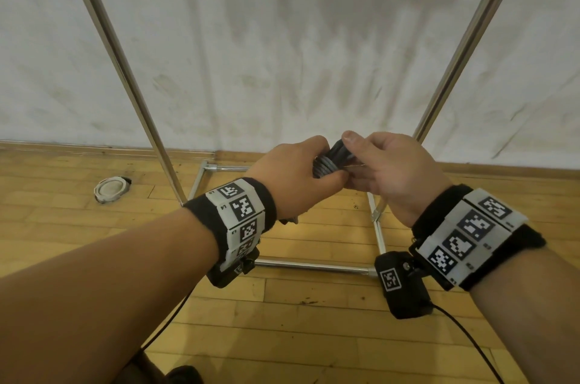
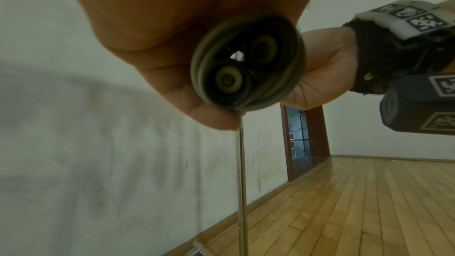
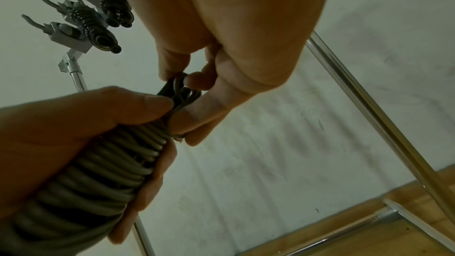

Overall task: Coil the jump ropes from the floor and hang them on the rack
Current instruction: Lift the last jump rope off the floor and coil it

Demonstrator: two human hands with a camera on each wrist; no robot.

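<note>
A grey jump rope is wound tightly round its two handles into a bundle. My left hand grips that bundle round its middle. In the left wrist view the two handle ends face the camera inside the rope turns. My right hand pinches the rope loops at the bundle's top end between thumb and fingers. Both hands are held in front of the metal rack, between its two uprights. Coiled ropes hang on hooks at the rack's top in the right wrist view.
The rack's base bars lie on the wooden floor under my hands. A round white floor cap sits at the left near the white wall. A doorway shows far off. Cables trail from my wrist cameras.
</note>
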